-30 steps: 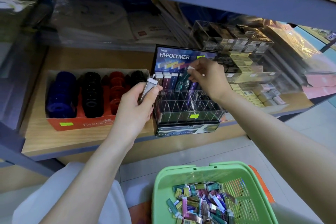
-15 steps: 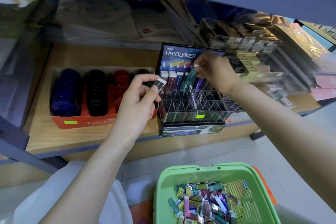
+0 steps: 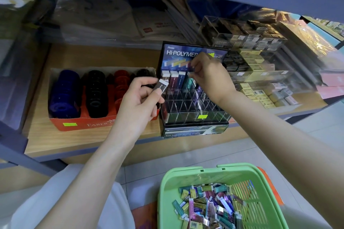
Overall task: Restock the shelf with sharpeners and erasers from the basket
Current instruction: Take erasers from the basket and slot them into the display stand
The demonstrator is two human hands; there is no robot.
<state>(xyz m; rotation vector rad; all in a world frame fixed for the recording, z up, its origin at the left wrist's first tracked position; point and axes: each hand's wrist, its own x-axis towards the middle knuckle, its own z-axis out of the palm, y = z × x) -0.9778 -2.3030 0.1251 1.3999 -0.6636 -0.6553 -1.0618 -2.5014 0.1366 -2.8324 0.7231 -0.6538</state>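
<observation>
- Head view: your right hand (image 3: 208, 78) pinches a teal eraser (image 3: 190, 82) into the display rack's (image 3: 193, 109) back row.
- Your left hand (image 3: 138, 102) pinches another eraser (image 3: 162, 87) beside the rack.
- Risk: a tilted eraser could jam on a divider.
- Basket (image 3: 167, 191) below holds more.

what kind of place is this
Most likely a stationery shop aisle: a Hi-Polymer eraser display rack with a price sticker, a Faber-Castell box of sharpeners, and a green basket of loose erasers for restocking.
</observation>
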